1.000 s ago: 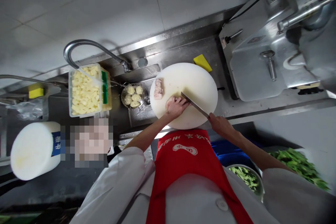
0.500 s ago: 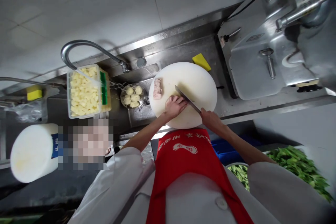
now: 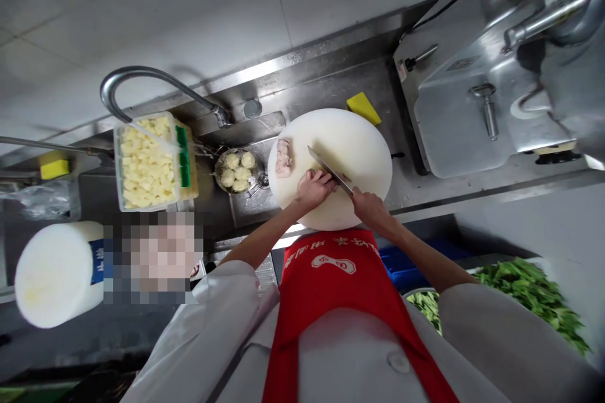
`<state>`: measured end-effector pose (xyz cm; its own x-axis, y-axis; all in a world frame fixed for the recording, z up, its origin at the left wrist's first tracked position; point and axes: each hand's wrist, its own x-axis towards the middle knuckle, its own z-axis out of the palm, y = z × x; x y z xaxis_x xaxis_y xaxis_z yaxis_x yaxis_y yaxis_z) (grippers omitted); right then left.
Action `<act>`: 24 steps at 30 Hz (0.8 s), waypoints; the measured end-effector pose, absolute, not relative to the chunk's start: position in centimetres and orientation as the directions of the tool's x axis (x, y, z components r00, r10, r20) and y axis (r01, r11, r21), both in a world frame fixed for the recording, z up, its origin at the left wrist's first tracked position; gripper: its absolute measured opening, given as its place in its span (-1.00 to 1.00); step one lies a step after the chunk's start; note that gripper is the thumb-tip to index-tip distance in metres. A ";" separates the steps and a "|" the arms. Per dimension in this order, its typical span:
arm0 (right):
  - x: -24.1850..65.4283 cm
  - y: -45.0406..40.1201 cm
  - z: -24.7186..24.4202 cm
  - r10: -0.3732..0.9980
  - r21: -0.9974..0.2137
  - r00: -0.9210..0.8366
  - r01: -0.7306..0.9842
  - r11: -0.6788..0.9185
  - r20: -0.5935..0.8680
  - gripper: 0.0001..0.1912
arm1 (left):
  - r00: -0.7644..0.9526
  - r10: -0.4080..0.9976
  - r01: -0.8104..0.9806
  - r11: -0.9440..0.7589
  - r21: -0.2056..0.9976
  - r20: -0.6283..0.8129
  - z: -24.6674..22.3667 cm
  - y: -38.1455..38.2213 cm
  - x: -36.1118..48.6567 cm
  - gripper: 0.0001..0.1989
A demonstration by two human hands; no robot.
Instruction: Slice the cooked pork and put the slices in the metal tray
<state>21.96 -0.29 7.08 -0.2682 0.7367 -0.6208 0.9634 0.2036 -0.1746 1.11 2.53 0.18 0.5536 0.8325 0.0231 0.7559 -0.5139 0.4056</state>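
A round white cutting board [image 3: 362, 141] lies in front of me. My right hand [image 3: 371, 206] is closed round the handle of a kitchen knife [image 3: 325, 164], whose blade slants to the upper left over the board. Close against the blade, my left hand [image 3: 316, 187] presses down with curled fingers; what lies under them is mostly hidden. A small reddish-brown piece [image 3: 345, 177] shows just past the blade. Toward the board's left edge rests a pale pink block of meat [image 3: 283, 158], apart from both hands.
Left of the board, a metal bowl [image 3: 258, 184] holds several pale round pieces. Beyond it are a plastic tub [image 3: 118, 170] of pale yellow chunks, a curved tap [image 3: 155, 73] and another person. A yellow sponge [image 3: 363, 108] lies behind the board; a metal machine [image 3: 456, 132] stands at right.
My right hand and the knife have shifted slightly left and up, and the reddish-brown piece now shows more clearly beside the blade. My left hand stays nearly in place.
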 end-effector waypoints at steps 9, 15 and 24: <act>23.1 -0.6 8.7 0.765 -0.147 -0.189 0.981 0.124 -0.616 -0.60 | 0.208 0.972 0.799 -0.234 0.554 0.111 -0.1 -0.2 -0.9 -0.73; 21.4 -2.7 9.7 0.729 -0.194 -0.241 0.969 0.149 -0.640 -0.66 | 0.210 0.975 0.815 -0.212 0.539 0.065 0.2 0.5 0.1 -0.73; 19.2 1.2 7.1 0.775 -0.263 -0.240 0.960 0.100 -0.584 -0.56 | 0.292 0.956 0.805 -0.269 0.528 0.041 0.2 0.6 -0.5 -0.76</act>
